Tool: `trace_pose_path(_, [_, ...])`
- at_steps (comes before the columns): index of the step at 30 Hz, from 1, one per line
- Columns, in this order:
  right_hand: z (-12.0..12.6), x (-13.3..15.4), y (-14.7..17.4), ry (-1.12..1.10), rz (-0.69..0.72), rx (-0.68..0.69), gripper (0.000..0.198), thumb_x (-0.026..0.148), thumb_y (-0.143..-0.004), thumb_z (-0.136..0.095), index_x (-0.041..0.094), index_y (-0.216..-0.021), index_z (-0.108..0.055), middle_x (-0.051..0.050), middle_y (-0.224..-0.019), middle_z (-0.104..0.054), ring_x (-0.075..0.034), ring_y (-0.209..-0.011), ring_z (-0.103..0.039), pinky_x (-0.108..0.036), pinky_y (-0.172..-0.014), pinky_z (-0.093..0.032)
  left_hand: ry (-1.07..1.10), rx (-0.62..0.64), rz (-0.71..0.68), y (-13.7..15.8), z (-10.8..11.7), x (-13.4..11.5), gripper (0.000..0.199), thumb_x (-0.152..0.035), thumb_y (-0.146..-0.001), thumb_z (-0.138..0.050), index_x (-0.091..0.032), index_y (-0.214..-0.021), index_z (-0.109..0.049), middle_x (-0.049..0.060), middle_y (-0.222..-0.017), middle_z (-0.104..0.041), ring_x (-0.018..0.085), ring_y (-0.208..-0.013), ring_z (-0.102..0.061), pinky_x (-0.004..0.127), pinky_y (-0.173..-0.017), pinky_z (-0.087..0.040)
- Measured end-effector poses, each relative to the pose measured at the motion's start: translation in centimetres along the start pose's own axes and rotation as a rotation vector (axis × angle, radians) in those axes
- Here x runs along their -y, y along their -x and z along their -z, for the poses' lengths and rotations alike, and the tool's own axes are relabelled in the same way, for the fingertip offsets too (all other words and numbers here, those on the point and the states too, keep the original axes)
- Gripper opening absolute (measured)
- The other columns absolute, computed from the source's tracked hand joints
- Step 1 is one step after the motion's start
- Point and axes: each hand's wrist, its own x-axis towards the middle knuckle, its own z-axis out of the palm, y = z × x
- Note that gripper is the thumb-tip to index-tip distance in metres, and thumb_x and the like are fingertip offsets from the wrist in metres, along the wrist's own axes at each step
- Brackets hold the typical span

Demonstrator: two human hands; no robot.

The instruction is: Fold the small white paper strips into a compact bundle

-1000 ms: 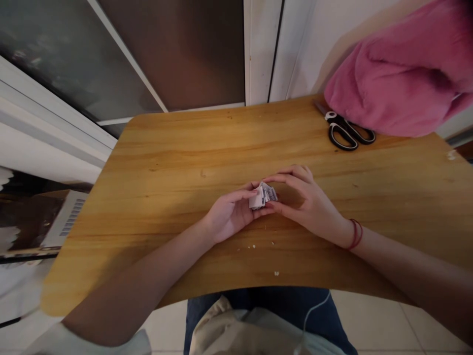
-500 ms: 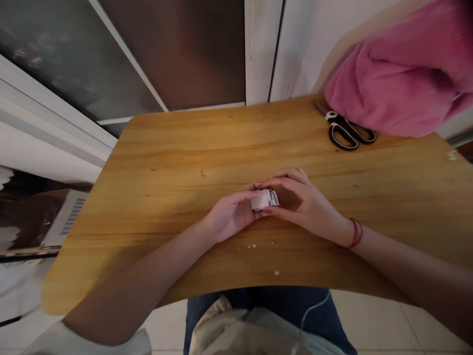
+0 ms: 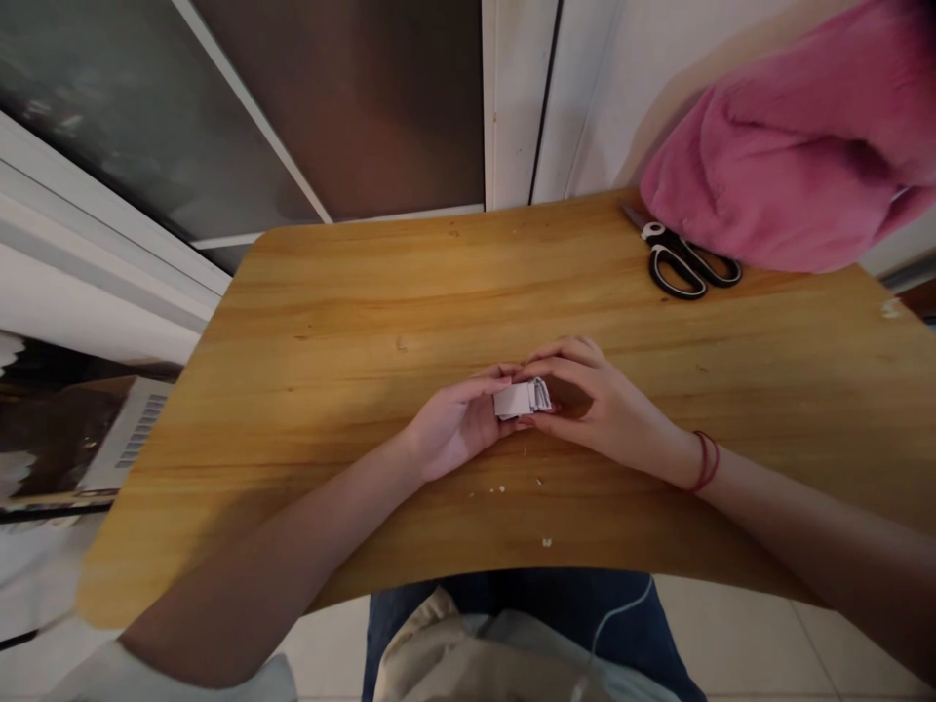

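A small white block of folded paper [image 3: 515,401] is held just above the middle of the table, its right end showing several grey-edged layers. My left hand [image 3: 451,427] grips the block's left side, thumb on top and fingers behind and beneath. From the right, my right hand [image 3: 618,405] curves round the layered end, with its thumb at the near edge and fingertips at the far edge. Parts of the block's underside and back are hidden by the fingers.
Black-handled scissors [image 3: 677,258] lie at the table's back right, beside a pink plush cloth [image 3: 767,185]. Small white scraps [image 3: 547,542] are scattered on the wooden table [image 3: 351,302] near its front edge. A box [image 3: 124,439] stands left of the table.
The layers at the block's right end have spread slightly and show more clearly. My right hand's fingers have shifted a little; my left hand holds nearly the same position.
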Motion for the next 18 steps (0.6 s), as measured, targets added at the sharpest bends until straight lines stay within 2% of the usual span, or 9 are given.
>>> trace_pose_path(6, [0.13,0.06,0.11,-0.012,-0.002,-0.043,0.025,0.028,-0.08,-0.07,0.023,-0.104,-0.065,-0.008,-0.107,-0.06,-0.024,-0.105,-0.056,-0.046,-0.093,-0.047,0.012,-0.037,0.001,0.04,-0.07,-0.05,0.016,-0.007,-0.084,-0.051,-0.011,-0.09,-0.065,0.005,-0.091,-0.065,0.014,-0.083,-0.061,0.03,-0.079,-0.05])
trace_pose_path(18, [-0.02,-0.21,0.16,0.053,-0.006,-0.065,0.024,0.028,-0.081,-0.069,0.024,-0.105,-0.065,-0.009,-0.107,-0.06,-0.025,-0.105,-0.056,-0.048,-0.094,-0.047,-0.005,-0.01,-0.031,-0.14,0.21,0.03,0.014,-0.008,-0.083,-0.054,-0.011,-0.09,-0.066,0.006,-0.094,-0.066,0.015,-0.087,-0.062,0.031,-0.084,-0.05])
